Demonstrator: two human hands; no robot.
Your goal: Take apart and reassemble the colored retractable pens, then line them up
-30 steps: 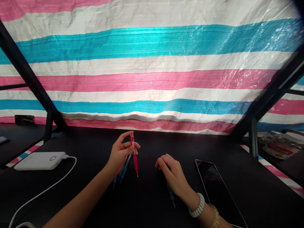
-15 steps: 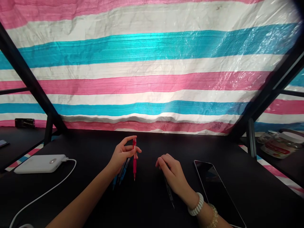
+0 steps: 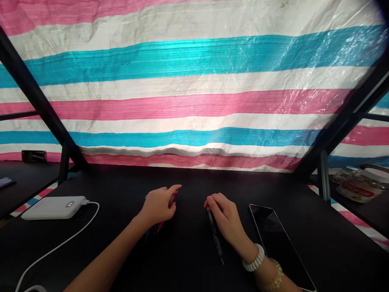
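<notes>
Okay, so our left hand (image 3: 158,206) is lower now, curled around the red pen (image 3: 174,197), which slants by the blue pens (image 3: 148,233), left of centre, instead of standing near upright. Our right hand (image 3: 224,217) pinches a dark pen (image 3: 215,237) up top. Far right there's a jar (image 3: 358,188), contents too dim to tell.

Makeshift-looking work booth
Pink-white-blue striped plastic sheeting (image 3: 194,103) backs the flat black desk (image 3: 188,259); slanting black posts (image 3: 39,100) flank its far corners.
</notes>
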